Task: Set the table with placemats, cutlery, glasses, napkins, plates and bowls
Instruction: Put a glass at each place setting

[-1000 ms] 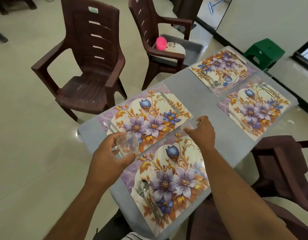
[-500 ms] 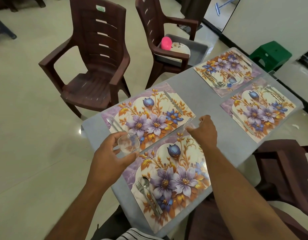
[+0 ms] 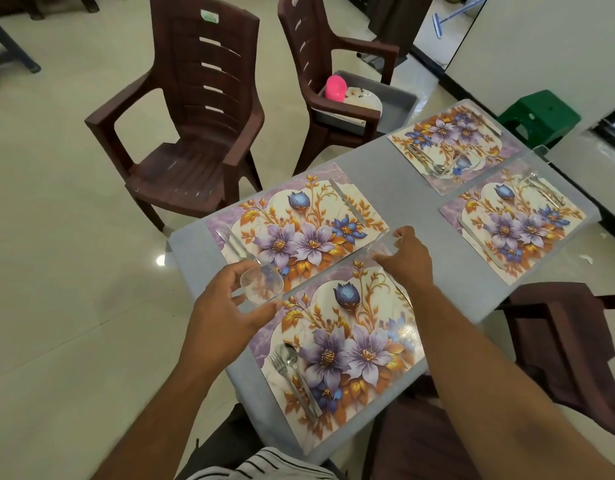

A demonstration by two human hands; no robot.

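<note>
Glossy floral placemats (image 3: 337,344), clear glass tumbler (image 3: 261,284), shiny metal cutlery (image 3: 292,372).

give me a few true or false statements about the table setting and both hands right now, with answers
1. The left hand holds a clear glass. True.
2. Four floral placemats lie on the table. True; the nearest placemat is right in front of the person.
3. The nearest placemat has no cutlery on it. False: a spoon and a fork lie at its left side.
4. The right hand lies flat and empty on the table. False: its fingers are curled around a second clear glass at the placemat's far corner.
5. The pink cup stands on a placemat. False: it sits in a grey tub on a chair.
</note>
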